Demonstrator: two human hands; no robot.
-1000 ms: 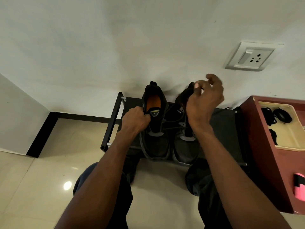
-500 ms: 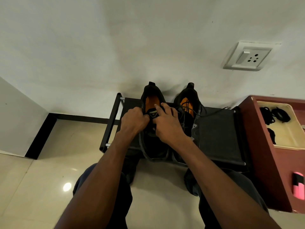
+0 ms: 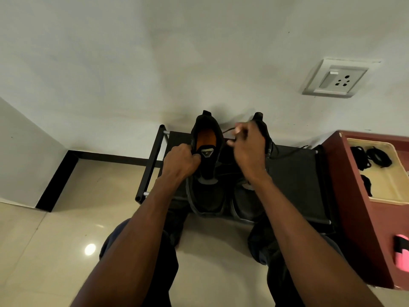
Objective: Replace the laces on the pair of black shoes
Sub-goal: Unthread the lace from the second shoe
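Observation:
Two black shoes with orange insoles stand side by side on a low black rack (image 3: 294,173) against the wall. My left hand (image 3: 180,161) grips the left shoe (image 3: 207,173) at its collar beside the tongue. My right hand (image 3: 249,149) is raised over the right shoe (image 3: 262,129) and pinches a dark lace (image 3: 229,130) that runs up from the left shoe. Most of the right shoe is hidden behind that hand. A loose lace (image 3: 294,150) trails over the rack to the right.
A maroon stand (image 3: 358,207) at the right carries a cream tray (image 3: 396,196) with several coiled black laces (image 3: 376,158). A pink and black object (image 3: 401,255) lies on its near part. A wall socket (image 3: 335,78) is above. My knees rest on the tiled floor (image 3: 55,229).
My right hand has left the left shoe's tongue and risen up and to the right, drawing the lace with it. My left hand has kept its hold.

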